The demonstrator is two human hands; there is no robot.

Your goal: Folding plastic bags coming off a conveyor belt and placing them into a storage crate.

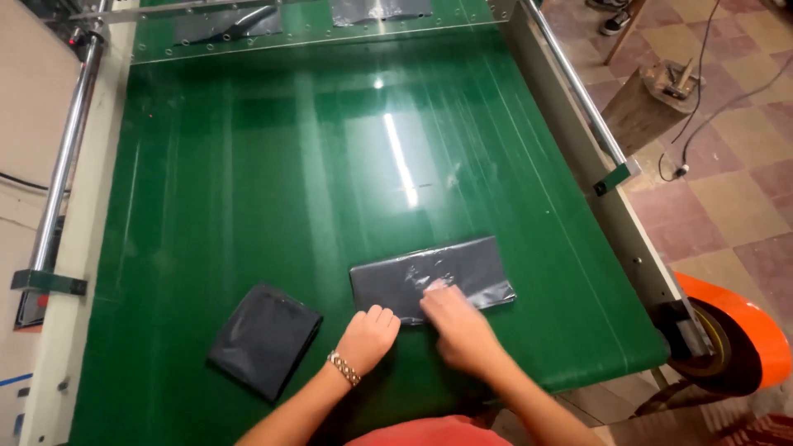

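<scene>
Green belt worktop [273,165] fills the view, steel rails along both sides. At five o'clock of its centre lies a flat dark plastic bag [462,266]; both hands press on its near edge, left hand [368,337] curled, right hand [454,326] flat, blurred. At seven o'clock, apart, lies a folded dark bag [264,339].
</scene>
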